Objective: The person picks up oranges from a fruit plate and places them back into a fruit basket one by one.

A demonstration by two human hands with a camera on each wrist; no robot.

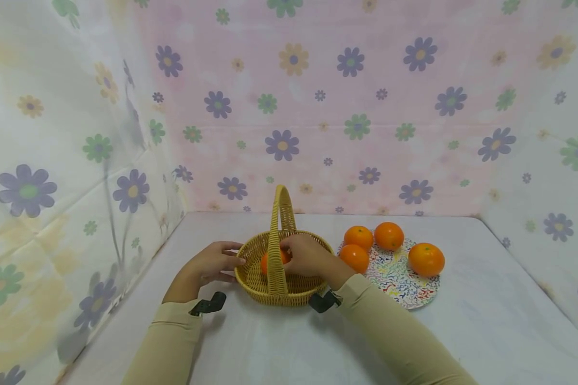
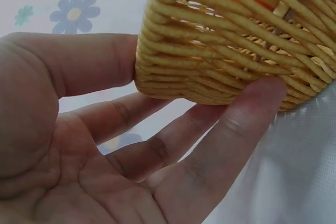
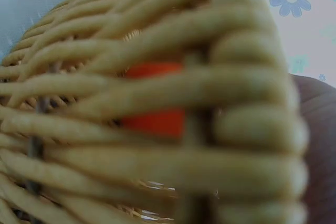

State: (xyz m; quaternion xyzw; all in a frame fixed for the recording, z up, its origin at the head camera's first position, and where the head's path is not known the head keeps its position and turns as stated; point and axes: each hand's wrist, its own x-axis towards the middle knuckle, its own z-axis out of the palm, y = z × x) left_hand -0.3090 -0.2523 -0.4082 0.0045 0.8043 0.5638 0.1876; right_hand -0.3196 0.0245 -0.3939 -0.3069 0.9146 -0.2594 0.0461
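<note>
A yellow wicker basket [image 1: 294, 299] with a tall arched handle stands on the table in the head view. My left hand [image 1: 209, 262] is at its left side. In the left wrist view the extended fingers of that hand [image 2: 157, 156] touch the outer weave [image 2: 210, 61]. Reaching over the right rim, my right hand [image 1: 310, 256] holds an orange [image 1: 264, 264] inside the basket, behind the handle. In the right wrist view the weave covers most of the frame, with the orange [image 3: 157, 121] showing through a gap and the hand mostly hidden.
Right of the basket lies a round plate [image 1: 402, 291] with a colourful squiggle pattern. Several more oranges [image 1: 426, 260] sit on it and along its left edge. Flowered cloth [image 1: 318, 144] hangs behind and on both sides of the white table [image 1: 260, 347].
</note>
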